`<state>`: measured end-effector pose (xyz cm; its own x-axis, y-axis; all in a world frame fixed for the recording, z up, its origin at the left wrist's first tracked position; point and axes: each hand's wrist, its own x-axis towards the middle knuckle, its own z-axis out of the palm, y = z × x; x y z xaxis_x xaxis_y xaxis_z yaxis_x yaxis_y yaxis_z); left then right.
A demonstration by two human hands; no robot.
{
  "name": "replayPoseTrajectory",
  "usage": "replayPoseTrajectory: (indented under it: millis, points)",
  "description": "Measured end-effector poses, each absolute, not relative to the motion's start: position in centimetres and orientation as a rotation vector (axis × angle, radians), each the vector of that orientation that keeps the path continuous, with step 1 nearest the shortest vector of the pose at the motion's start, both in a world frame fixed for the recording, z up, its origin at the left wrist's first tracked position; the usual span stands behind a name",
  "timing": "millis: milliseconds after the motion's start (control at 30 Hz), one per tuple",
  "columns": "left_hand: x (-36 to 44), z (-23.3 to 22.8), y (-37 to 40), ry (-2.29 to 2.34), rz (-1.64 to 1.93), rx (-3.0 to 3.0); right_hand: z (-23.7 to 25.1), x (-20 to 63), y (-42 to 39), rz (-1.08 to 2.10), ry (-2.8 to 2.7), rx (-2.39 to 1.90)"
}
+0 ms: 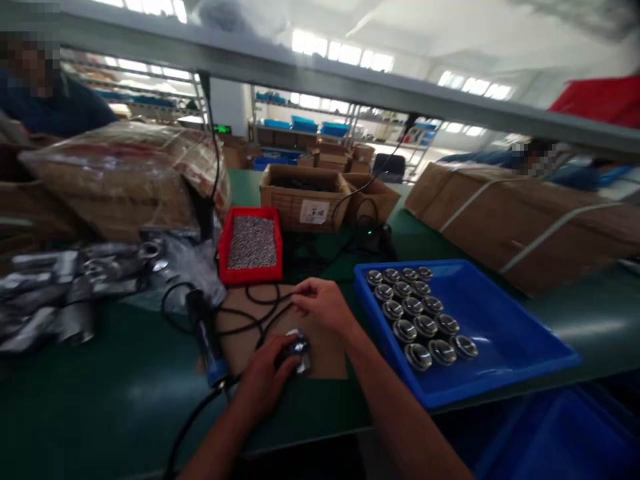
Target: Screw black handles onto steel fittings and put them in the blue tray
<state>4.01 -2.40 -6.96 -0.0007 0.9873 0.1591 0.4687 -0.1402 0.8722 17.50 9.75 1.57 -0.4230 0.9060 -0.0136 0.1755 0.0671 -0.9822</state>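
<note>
A green workbench point(100, 400) spreads under both hands. Far beyond the right hand point(325, 303), on its outer side, lies a long strapped cardboard carton point(525, 220). Just beside that hand, on the same outer side, sits a blue plastic tray point(500, 333) holding rows of round shiny metal caps point(420, 313). Well out past the left hand point(265, 377) lies a heap of grey metal fittings point(65, 287). Ahead of both hands stands a small red bin point(251, 245) filled with tiny metal pieces. Under the hands lies a flat piece of brown cardboard point(325, 353). Close to the left hand's outer side rests a dark corded hand tool point(207, 340). The left hand curls closed around a small shiny metal part point(300, 350), pressing it onto the cardboard. The right hand hovers just ahead of it, fingers loosely bent with the fingertips pinched together; whether it holds anything cannot be told.
</note>
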Motion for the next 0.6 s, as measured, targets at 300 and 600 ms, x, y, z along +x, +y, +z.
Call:
replayPoseTrajectory:
  millis: [300,600]
  points:
    - [4.2,-6.5,-2.8,1.502,1.112,1.647,-1.1,20.9,5.8,1.288,-1.919,-1.091]
    - [3.9,-7.0,-3.3,1.605,1.022,1.65,-1.8,20.4,4.1,1.245,-1.924,-1.332]
